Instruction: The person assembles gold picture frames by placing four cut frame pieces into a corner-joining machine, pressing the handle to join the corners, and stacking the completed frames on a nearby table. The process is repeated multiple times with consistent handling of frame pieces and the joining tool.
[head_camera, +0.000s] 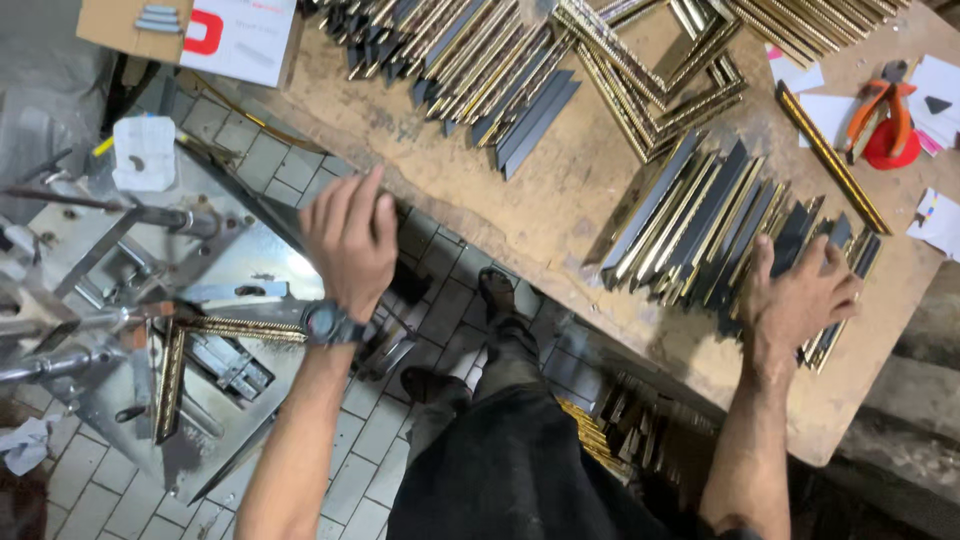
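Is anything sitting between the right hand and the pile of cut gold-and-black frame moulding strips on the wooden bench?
Nothing visible. The right hand already lies flat on the gold-and-black moulding strips at the near end of the pile. The left hand is apart, over the metal joining machine, where two gold strips sit at a right angle.

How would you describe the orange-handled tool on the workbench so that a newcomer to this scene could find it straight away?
Start at the wooden workbench covered with rows of gold and black frame mouldings. Go to its far right end, past the loose paper scraps. There lie the pliers, resting on a round red object; their orange handles make them the only brightly coloured tool among the mouldings.
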